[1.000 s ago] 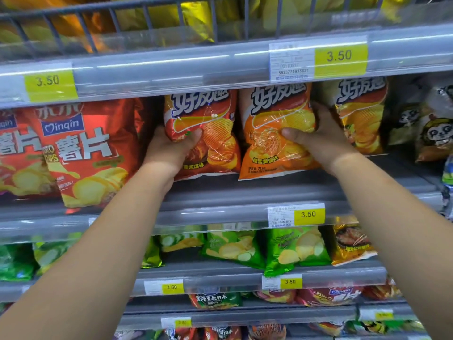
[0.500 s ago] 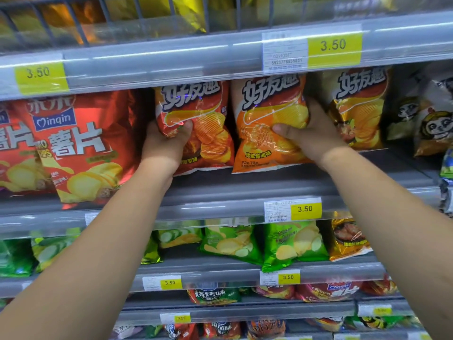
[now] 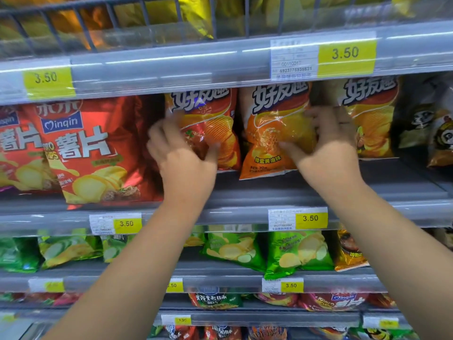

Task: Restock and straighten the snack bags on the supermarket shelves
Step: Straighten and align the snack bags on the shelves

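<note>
A: Grip states?

B: The left grip [image 3: 181,155] is on the red-orange ridged-chip bag [image 3: 215,128], thumb on the front and fingers at the bag's left edge. There is motion blur, but it reads as a hold. The right grip [image 3: 328,148] holds the orange honeycomb bag [image 3: 269,133], thumb across the front and fingers curled round its right edge.

A: Where are the bags?

B: Both are upright and side by side on the shelf [image 3: 282,192]. Their edges are touching or nearly so; cannot tell which. The orange bag's bottom edge sits lower in view than its neighbour's.

A: Neighbours?

B: To the left, a large red Minqin bag [image 3: 98,153] sits just beside the left grip. To the right, a third same-brand bag [image 3: 370,119] is partly behind the right grip's fingers. Past it are panda-print bags [image 3: 441,136].

A: Anything else?

B: A yellow 3.50 price tag [image 3: 310,218] is on the shelf rail below the orange bag. Green chip bags [image 3: 299,251] are on the shelf underneath. Both forearms are bare and reach up from below.
</note>
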